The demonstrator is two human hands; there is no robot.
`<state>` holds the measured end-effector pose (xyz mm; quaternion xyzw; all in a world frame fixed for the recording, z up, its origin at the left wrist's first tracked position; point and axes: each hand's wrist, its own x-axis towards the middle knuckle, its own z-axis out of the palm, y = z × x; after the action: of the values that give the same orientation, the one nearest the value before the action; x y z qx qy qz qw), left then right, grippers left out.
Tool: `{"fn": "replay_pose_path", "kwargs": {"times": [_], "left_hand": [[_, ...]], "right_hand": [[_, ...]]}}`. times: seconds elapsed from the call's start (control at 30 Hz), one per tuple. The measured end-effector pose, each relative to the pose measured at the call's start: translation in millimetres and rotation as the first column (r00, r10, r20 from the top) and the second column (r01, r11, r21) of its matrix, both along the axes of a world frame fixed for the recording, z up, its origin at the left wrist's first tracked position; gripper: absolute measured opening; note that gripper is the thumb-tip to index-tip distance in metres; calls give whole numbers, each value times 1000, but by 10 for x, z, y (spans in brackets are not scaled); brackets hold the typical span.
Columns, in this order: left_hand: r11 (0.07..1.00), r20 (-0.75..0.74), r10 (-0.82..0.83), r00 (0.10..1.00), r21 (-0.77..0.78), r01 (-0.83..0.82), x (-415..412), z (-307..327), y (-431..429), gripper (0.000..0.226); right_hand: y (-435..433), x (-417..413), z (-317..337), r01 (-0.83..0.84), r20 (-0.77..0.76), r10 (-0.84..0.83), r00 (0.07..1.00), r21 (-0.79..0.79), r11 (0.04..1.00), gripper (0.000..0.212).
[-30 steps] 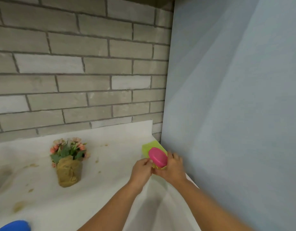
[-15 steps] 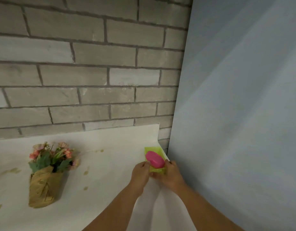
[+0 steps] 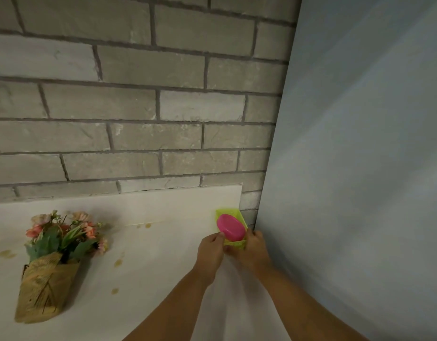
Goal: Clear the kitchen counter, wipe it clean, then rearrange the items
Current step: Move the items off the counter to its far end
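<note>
Hands have stayed clamped on the dish, now edged closer to the counter's far right corner by the wall; left hand pinches its near-left edge, right hand grips the near-right; soap lies inside, long axis far-left to near-right; dish's near end hidden behind fingers; lifted or resting, can't tell.

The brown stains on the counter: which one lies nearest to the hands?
The stain farthest back, the larger of a pair below the brick wall; the rest lie further left, towards the flower bouquet.
</note>
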<state>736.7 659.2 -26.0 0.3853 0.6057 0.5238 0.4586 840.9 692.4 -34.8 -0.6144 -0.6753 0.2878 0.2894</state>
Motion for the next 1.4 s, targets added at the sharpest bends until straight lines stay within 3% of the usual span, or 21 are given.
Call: {"fn": "replay_pose_path", "kwargs": {"times": [0.13, 0.23, 0.3, 0.4, 0.53, 0.67, 0.83, 0.97, 1.1, 1.27, 1.4], "left_hand": [[1000, -38, -2, 999, 3, 2, -3, 3, 4, 36], [999, -65, 32, 997, 19, -30, -64, 60, -27, 30], [998, -85, 64, 994, 34, -61, -135, 99, -63, 19], [987, -114, 151, 982, 67, -144, -328, 168, -145, 29], [955, -155, 275, 949, 157, -252, -692, 383, -320, 26], [900, -259, 422, 869, 234, -368, -1134, 602, -559, 24], [811, -332, 584, 741, 282, -513, -1739, 783, -971, 16], [759, -561, 607, 563, 196, -621, -2185, 740, -1287, 27], [732, -566, 515, 644, -101, -674, -2404, 672, -1497, 44], [732, -437, 477, 763, -284, -620, -2469, 509, -1613, 56], [768, -286, 471, 834, -333, -548, -2475, 393, -1635, 29]], "right_hand": [[17, 15, 14, -25, -2, 25, 1000, -7, 1000, 82], [7, 4, 73, -37, 101, 32, 994, 42, 998, 87], [-19, -22, 161, -8, 167, -14, 986, 132, 991, 82], [-102, -140, 366, 25, 190, -70, 979, 230, 973, 66], [-225, -486, 572, -51, -20, 55, 998, 181, 982, 44], [-416, -931, 631, -186, -234, 195, 952, 58, 981, 30], [-705, -1514, 641, -353, -363, 296, 884, -102, 930, 29], [-953, -1928, 623, -456, -404, 345, 847, -219, 863, 38], [-1165, -2230, 506, -525, -424, 387, 819, -282, 803, 37], [-1358, -2483, 380, -587, -435, 442, 785, -292, 755, 26], [-1414, -2597, 274, -557, -410, 419, 810, -316, 768, 29]]}}
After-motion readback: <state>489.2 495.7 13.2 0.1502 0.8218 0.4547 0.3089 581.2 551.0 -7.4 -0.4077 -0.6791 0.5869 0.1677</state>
